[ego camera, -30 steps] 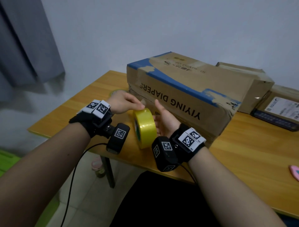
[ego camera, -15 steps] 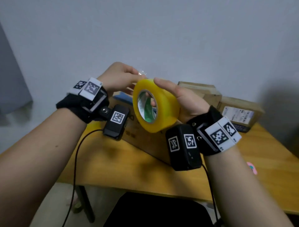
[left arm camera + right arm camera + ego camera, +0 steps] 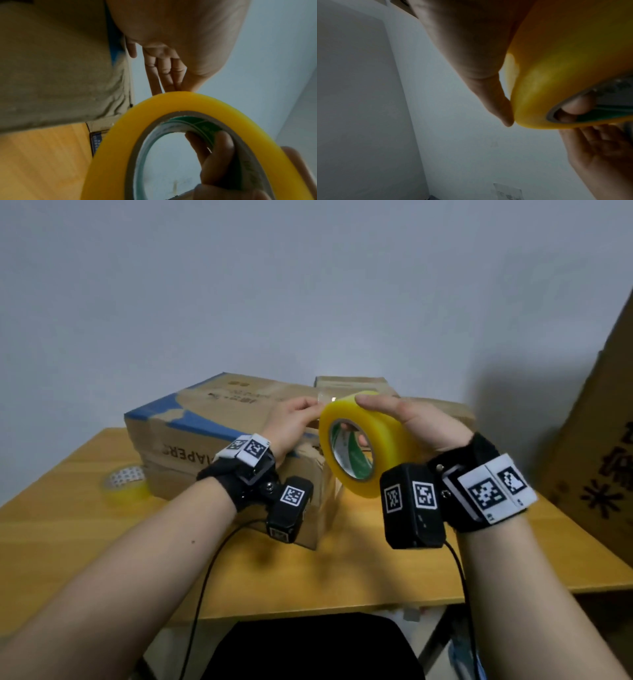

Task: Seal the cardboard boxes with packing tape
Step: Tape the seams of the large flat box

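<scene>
A black chair back (image 3: 308, 645) sits nearest, at 6 o'clock below the wooden table (image 3: 68, 535) edge. Above the table, both hands hold up the yellow tape roll (image 3: 366, 446), which stands on edge and blocks part of the boxes behind. The right hand (image 3: 428, 426) grips it, thumb along the top and fingers (image 3: 216, 148) curled through the green-lined core. The left hand (image 3: 291, 422), at 9 o'clock of the roll, pinches its upper rim, seemingly at a clear loose tape end. Beyond the wrists lies the diaper box (image 3: 212, 426) with blue edging, flat on the table. A smaller tape roll (image 3: 126, 484) lies at its 8 o'clock. Further brown boxes (image 3: 346, 383) sit behind, half hidden by the hands. A tall carton (image 3: 603, 440) leans in at 3 o'clock. A grey wall (image 3: 308, 285) closes the back.
</scene>
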